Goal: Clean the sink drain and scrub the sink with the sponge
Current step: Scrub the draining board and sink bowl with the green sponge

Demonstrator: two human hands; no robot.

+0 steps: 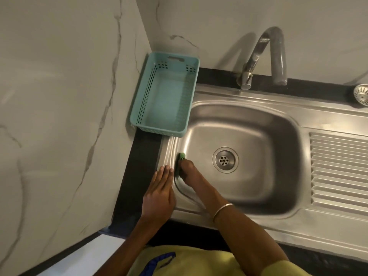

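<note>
Most of the green sponge point(180, 160) lies hidden under the right hand point(188, 172); the strainer point(361, 94) and ridged drainboard point(338, 168) are cut off at the right edge.

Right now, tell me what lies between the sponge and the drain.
Only bare steel basin floor between the sponge and the drain, per the head view.

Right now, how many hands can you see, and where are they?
2. The left hand lies flat on the sink rim, at the basin's left edge. The right hand is inside the basin, pressing the green sponge against the left wall.
</note>
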